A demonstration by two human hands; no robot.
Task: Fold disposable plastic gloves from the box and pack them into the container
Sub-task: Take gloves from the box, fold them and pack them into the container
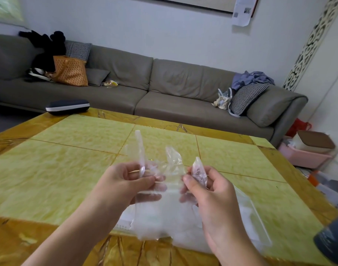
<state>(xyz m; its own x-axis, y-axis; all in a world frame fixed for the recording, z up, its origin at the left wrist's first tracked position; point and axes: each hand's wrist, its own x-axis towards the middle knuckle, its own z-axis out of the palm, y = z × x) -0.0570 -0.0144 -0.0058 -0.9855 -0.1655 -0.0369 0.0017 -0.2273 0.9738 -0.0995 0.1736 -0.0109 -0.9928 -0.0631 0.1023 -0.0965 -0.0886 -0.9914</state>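
Note:
A clear plastic glove (170, 169) hangs spread between both hands above the table, its fingers sticking up. My left hand (126, 183) pinches its left edge between thumb and fingers. My right hand (208, 189) pinches its right edge, with one glove finger standing up above the thumb. Below the hands lies a white glove box (126, 219), partly hidden by the hanging glove. A clear plastic container (254, 217) lies on the table to the right, behind my right wrist.
The yellow-green stone table (68, 160) has an amber border. A dark glasses case (67, 106) sits at its far left edge. A dark cylinder (331, 240) stands at the right edge. A grey sofa (164, 89) runs behind the table.

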